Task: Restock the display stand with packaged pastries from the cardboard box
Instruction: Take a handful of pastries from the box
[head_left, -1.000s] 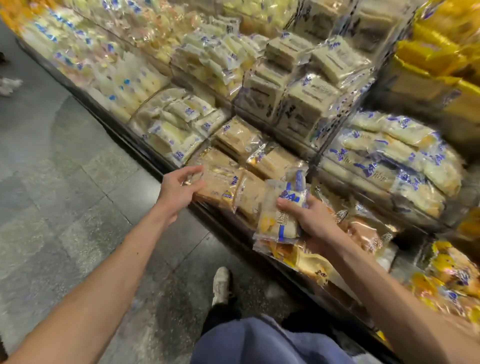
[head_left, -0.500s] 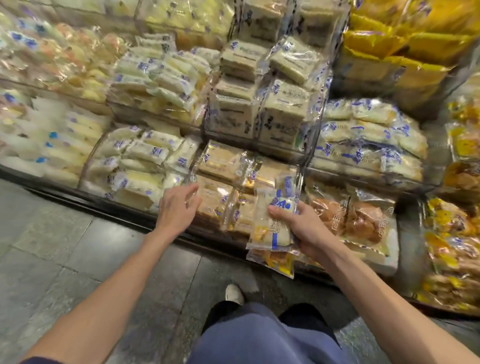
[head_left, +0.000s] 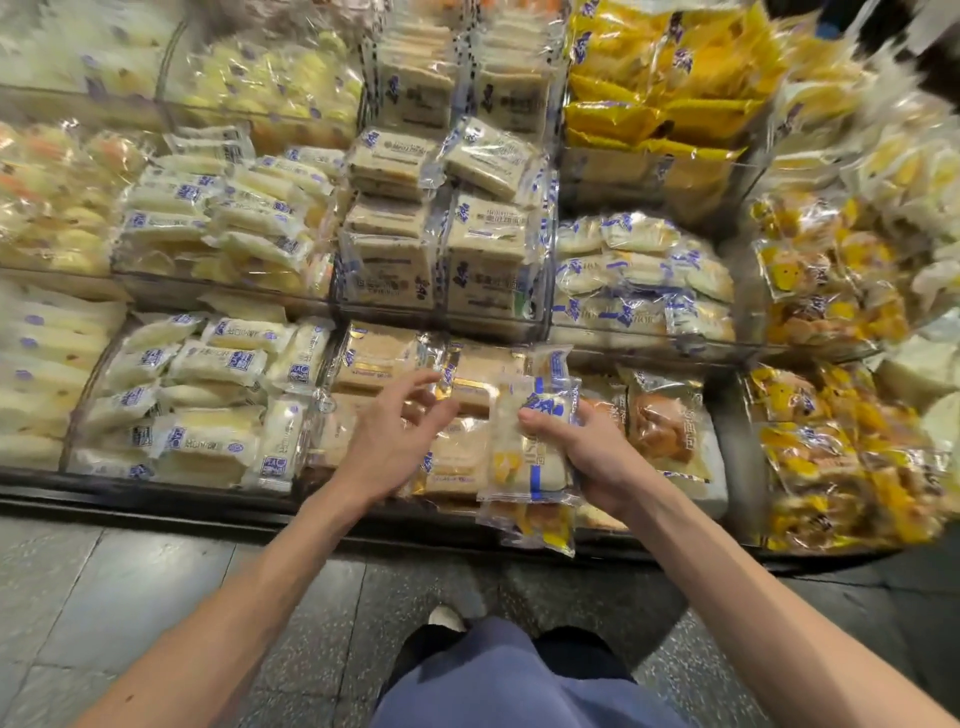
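Low on the display stand (head_left: 156, 493), right hand (head_left: 595, 457) grips stacked pastry packets (head_left: 530, 462); left hand (head_left: 387, 441) hovers loose-fingered over tan cake packs (head_left: 374, 358).

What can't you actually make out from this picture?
- Cardboard box: outside the head view's edges.
- How many pastry packets the right hand grips: they overlap, and the hand covers their far side.
- Whether the left hand touches the tan cake packets: the hand itself hides any contact.
- Print on the yellow packets at the right edge: too blurred to read.
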